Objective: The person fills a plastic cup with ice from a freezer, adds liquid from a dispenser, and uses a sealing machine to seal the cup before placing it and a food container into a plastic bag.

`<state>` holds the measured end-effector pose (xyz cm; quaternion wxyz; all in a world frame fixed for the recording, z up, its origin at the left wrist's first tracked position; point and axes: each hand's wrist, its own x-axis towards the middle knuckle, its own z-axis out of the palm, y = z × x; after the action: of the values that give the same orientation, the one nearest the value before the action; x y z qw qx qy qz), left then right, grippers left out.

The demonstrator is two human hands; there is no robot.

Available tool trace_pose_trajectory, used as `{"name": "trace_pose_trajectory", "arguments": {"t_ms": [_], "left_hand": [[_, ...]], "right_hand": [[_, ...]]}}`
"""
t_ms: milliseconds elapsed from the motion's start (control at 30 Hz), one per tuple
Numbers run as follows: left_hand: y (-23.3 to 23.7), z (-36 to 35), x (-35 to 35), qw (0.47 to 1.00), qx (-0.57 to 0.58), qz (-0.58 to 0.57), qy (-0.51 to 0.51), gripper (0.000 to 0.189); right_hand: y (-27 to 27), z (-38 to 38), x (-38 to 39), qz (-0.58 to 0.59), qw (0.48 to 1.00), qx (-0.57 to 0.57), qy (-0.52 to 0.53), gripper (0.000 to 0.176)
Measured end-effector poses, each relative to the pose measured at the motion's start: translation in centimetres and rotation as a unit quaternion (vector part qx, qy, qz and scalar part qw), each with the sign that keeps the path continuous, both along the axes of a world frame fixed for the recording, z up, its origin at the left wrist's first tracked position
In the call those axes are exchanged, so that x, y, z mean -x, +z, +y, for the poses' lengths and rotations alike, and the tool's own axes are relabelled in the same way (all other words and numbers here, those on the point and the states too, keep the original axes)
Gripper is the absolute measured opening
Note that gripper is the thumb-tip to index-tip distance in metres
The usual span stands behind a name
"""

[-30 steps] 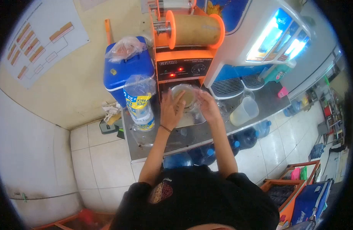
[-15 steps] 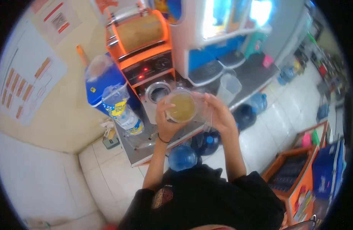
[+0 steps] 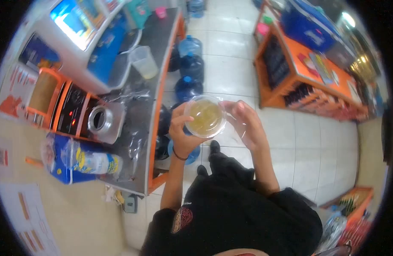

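My left hand (image 3: 181, 133) grips a round clear plastic cup (image 3: 205, 121), its fingers wrapped around the side and one fingertip at the rim. The cup is seen from above and holds a pale yellow-green drink. At the cup's right side is my right hand (image 3: 254, 130), its fingers bent and fingertips near the rim. A thin, see-through piece of plastic film (image 3: 235, 124) shows between this hand and the cup. How firmly the fingers pinch it I cannot tell.
An orange cup-sealing machine (image 3: 66, 104) stands on the counter at left, beside a wrapped cup stack (image 3: 96, 162) and a clear measuring jug (image 3: 143, 62). Large blue water bottles (image 3: 191, 66) line the counter's foot. An orange cabinet (image 3: 290, 64) stands at the right on white tiles.
My view has turned right, so the sealing machine and counter now lie at the left and more floor shows. Both hands have stayed around the cup.
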<state>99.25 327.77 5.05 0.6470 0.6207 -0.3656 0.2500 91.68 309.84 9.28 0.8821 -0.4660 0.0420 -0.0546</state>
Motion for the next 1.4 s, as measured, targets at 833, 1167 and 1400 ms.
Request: {"name": "trace_pose_trajectory", "arguments": {"t_ms": [833, 1167, 1400], "left_hand": [[0.1, -66.2, 37.6, 0.767, -0.120, -0.032, -0.630, 0.059], [-2.7, -96.8, 45.3, 0.684, -0.150, -0.050, -0.712, 0.053], [-0.3, -122.5, 51.7, 0.570, -0.179, -0.040, -0.801, 0.049]], "right_hand": [[-6.0, -46.9, 47.8, 0.203, 0.754, 0.353, -0.515, 0.049], [-9.5, -73.8, 55.0, 0.296, 0.755, 0.167, -0.561, 0.062], [-7.4, -95.8, 59.7, 0.264, 0.652, 0.211, -0.679, 0.065]]}}
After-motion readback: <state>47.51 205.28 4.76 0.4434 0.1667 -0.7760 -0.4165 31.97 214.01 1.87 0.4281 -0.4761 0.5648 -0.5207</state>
